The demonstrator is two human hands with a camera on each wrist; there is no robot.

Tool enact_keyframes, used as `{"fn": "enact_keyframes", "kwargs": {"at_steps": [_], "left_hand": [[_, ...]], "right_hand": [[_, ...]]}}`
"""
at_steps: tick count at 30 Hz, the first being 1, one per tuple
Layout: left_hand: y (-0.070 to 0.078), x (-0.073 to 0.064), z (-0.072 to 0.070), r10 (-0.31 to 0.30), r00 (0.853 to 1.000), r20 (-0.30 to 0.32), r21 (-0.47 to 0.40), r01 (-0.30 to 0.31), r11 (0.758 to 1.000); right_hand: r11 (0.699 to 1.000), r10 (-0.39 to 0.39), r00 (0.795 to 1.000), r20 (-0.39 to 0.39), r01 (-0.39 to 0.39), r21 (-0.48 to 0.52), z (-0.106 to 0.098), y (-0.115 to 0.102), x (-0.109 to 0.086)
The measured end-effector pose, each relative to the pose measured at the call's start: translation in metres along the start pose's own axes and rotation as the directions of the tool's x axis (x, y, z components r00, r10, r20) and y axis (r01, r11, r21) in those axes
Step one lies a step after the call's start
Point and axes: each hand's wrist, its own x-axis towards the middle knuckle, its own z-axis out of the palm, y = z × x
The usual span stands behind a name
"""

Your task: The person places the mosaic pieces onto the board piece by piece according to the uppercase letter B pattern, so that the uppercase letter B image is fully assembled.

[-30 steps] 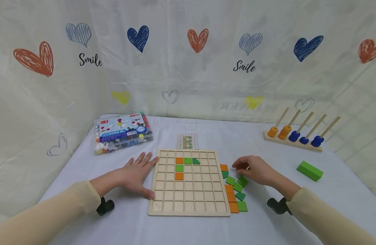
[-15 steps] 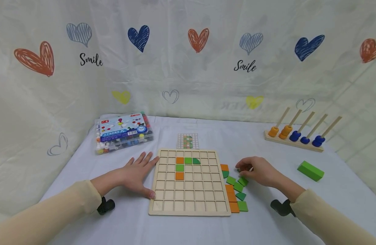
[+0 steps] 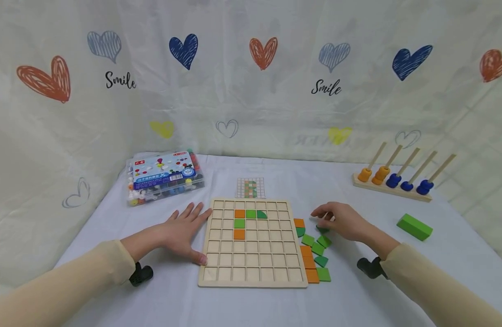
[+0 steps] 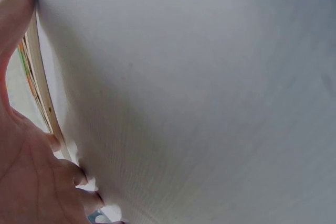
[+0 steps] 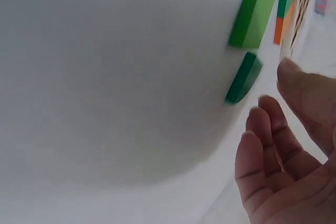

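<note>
My left hand [image 3: 178,236] lies spread on the white cloth, thumb and a fingertip touching the left edge of a wooden grid board [image 3: 254,261]. In the left wrist view its thumb [image 4: 18,6] rests against that edge. Near the top of the board sit orange, light green and dark green tiles. Right of the board, my right hand [image 3: 341,221] hovers with bent, parted fingers and nothing between them. Just under it a dark green rounded tile [image 5: 245,78] lies on the cloth, apart from the fingertips, with a light green tile [image 5: 253,15] beyond it.
Loose orange tiles [image 3: 307,258] and green tiles line the board's right side. A printed pattern card [image 3: 251,188] lies behind the board. At the back left is a plastic case [image 3: 166,177]. A peg stand [image 3: 391,188] and a green block [image 3: 414,228] are on the right.
Half a second ago my right fingers were at a small dark green tile. Now they have parted and risen slightly, and the tile shows on the cloth below. My left hand stays put.
</note>
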Motion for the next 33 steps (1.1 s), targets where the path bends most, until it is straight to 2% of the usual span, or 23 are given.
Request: {"fn": "enact_keyframes", "kwargs": {"at_steps": [4, 7, 18, 26, 33], "left_hand": [[0.000, 0.000, 0.000, -0.001, 1.000, 0.011, -0.003, 0.001, 1.000], [0.000, -0.001, 0.000, 0.005, 1.000, 0.013, -0.008, -0.005, 1.000], [-0.014, 0.007, 0.009, -0.004, 1.000, -0.011, -0.004, 0.004, 1.000], [-0.006, -0.001, 0.001, 0.026, 1.000, 0.004, -0.028, -0.026, 0.999], [-0.003, 0.000, 0.000, 0.017, 1.000, 0.004, -0.015, -0.017, 1.000]], "right_hand": [[0.999, -0.050, 0.998, 0.040, 0.050, -0.003, 0.008, -0.010, 0.011], [0.998, -0.059, 0.997, 0.039, 0.060, -0.023, 0.011, -0.015, 0.018], [1.000, 0.005, 0.998, 0.056, -0.003, -0.031, 0.013, -0.018, 0.028], [0.999, 0.018, 0.998, 0.060, -0.016, -0.032, 0.014, -0.017, 0.031], [0.998, -0.029, 0.998, 0.058, 0.032, -0.059, 0.012, -0.018, 0.031]]}}
